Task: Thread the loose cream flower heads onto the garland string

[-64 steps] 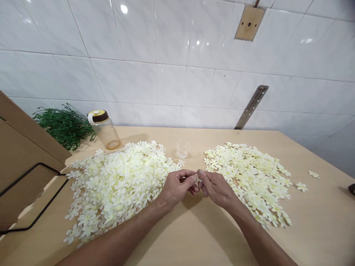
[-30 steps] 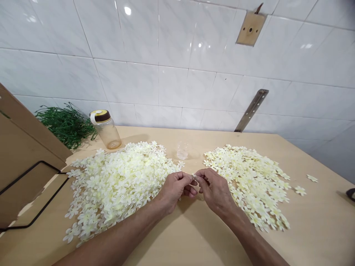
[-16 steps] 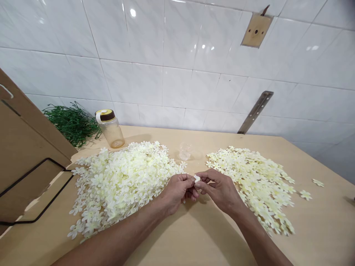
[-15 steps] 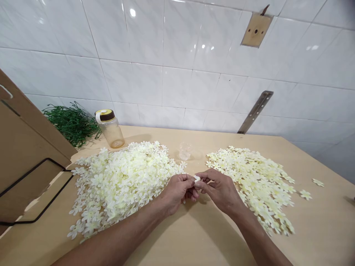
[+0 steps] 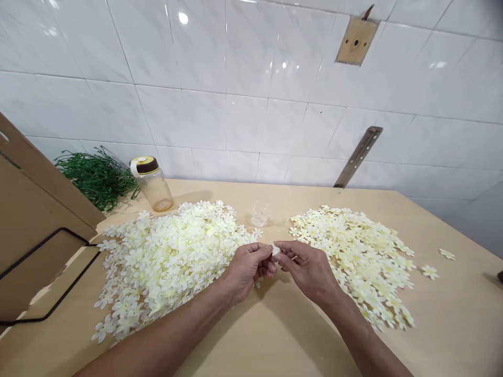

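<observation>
My left hand (image 5: 247, 267) and my right hand (image 5: 306, 267) meet fingertip to fingertip above the wooden table (image 5: 275, 335), between two heaps. Both pinch one small cream fabric flower (image 5: 275, 250), which is partly hidden by the fingers. A thick heap of cream flowers (image 5: 168, 256) lies to the left of my left hand. A flatter, spread-out heap of flowers (image 5: 357, 256) lies to the right of my right hand.
A small clear cup (image 5: 259, 213) stands behind my hands. A brown-lidded plastic bottle (image 5: 152, 183) and green plastic foliage (image 5: 96, 178) sit at the back left. A cardboard box (image 5: 35, 235) with a black wire frame is at the left edge. Two loose flowers (image 5: 429, 271) lie far right.
My hands stay together between the heaps, working the small flower; a white flower now shows between the fingertips. The view shifted slightly.
</observation>
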A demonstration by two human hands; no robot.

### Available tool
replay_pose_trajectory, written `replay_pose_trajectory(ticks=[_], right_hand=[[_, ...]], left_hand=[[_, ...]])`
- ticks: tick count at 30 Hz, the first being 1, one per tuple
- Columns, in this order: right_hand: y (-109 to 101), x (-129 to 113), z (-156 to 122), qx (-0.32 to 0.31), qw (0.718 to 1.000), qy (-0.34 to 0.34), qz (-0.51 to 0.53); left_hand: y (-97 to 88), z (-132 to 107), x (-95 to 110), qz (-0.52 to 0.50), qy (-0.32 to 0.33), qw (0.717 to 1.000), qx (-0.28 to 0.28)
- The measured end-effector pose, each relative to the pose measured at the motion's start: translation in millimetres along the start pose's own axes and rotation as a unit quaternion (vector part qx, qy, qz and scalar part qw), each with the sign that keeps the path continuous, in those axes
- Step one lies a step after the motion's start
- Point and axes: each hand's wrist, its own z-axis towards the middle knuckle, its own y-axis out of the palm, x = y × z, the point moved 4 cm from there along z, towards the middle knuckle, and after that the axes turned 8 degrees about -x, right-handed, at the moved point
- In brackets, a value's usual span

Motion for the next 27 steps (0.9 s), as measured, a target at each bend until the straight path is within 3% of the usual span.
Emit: replay_pose_trajectory(ticks=[4,12,18,27], right_hand=[[-0.7,4.4,-0.5,0.004,0.999,0.037,0.03],[-7.4,-8.8,-2.5,0.118,0.99,-0.062,-0.045],[-3.2,-3.0,-0.8,0.069,0.995,-0.045,-0.056],[-2.8,5.1,2.0,0.042,0.998,0.045,0.007]], left_hand=[[0.0,0.7,1.1,0.016,0.015,1.0,0.019],[1.6,-0.9,1.7,0.079,0.051,0.994,0.059],[5.5,-2.6,0.0,0.068,0.053,0.995,0.054],[7.2,-3.2,-1.4,0.036,0.019,0.999,0.009]])
